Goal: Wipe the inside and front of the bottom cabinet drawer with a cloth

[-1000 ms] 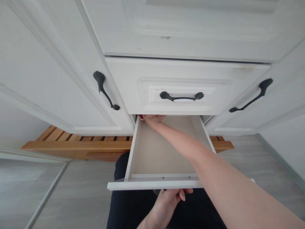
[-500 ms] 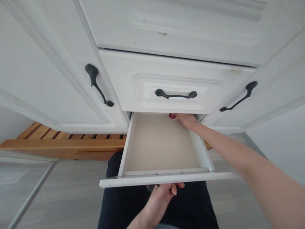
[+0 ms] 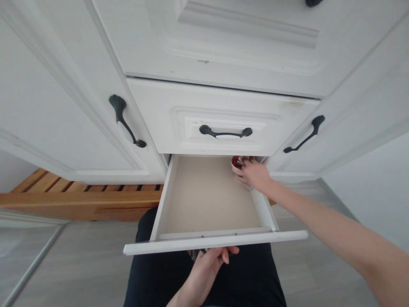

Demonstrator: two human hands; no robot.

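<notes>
A white drawer [image 3: 160, 200] with a beige bottom is pulled out toward me. My left hand [image 3: 204, 268] is below its front panel, fingers curled round the drawer's handle, which is mostly hidden. Inside the drawer, at the back right, my right hand [image 3: 254, 172] grips a small round white container [image 3: 235, 169] by its side. Something red shows inside the container, too small to name. Part of the container is covered by my fingers.
Above is a closed drawer with a dark handle [image 3: 225, 133]. Cabinet doors with dark handles [image 3: 123, 120] flank it. A slatted wooden bench [image 3: 79, 204] stands at the left, under the cabinet. My legs [image 3: 153, 273] are beneath the drawer, over a grey floor.
My right hand has drawn the container slightly forward from beneath the upper drawer front, so more of it shows. My left hand keeps its hold. The view has shifted a little.
</notes>
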